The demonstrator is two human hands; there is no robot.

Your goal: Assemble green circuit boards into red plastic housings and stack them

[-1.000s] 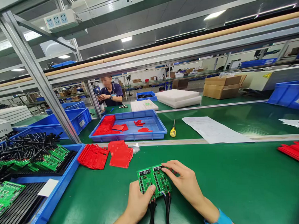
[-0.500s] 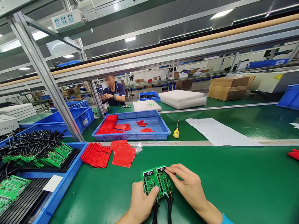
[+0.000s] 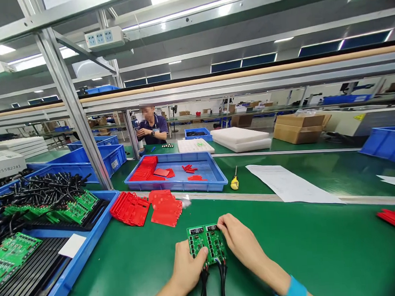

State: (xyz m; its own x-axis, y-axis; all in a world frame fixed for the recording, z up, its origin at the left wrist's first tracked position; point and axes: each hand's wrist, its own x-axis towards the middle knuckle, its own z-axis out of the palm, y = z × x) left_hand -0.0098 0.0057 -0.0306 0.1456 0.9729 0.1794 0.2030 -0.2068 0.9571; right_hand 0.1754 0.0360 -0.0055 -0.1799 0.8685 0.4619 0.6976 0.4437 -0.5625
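- The green desk (image 3: 297,257) was overhung by two circuit boards (image 3: 208,241) (side by side).
- These were clamped in the left hand (image 3: 188,262).
- Their upper right corner was touched by the right hand (image 3: 240,238); a pinch could not be confirmed.

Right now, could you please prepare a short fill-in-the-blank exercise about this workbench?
The left hand holds circuit boards coloured ____.
In the picture, the right hand is at the boards' upper ____ corner.
The screwdriver lies between the blue tray and a sheet of white ____.

Missing words: green; right; paper.
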